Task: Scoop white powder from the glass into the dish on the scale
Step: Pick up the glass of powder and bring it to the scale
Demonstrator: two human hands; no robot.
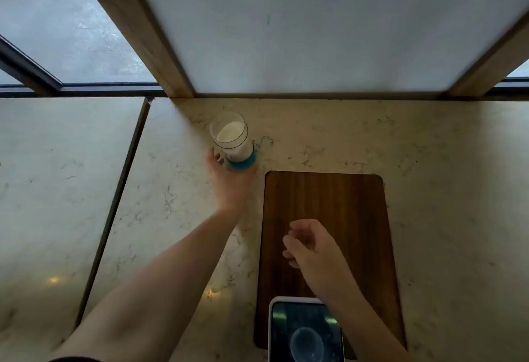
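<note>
A clear glass (233, 140) with a blue base holds white powder and stands on the marble counter, left of the board's far corner. My left hand (229, 183) wraps around its base from the near side. A white-framed scale (276, 330) with a dark top lies at the board's near end, and a small clear dish (307, 344) rests on it. My right hand (310, 245) hovers over the middle of the board with fingers loosely curled and nothing visible in them. No spoon shows anywhere.
A dark wooden cutting board (329, 204) lies on the marble counter (443, 190). A seam (120, 187) splits the counter on the left. A frosted panel in a wooden frame (315, 32) rises at the counter's far edge.
</note>
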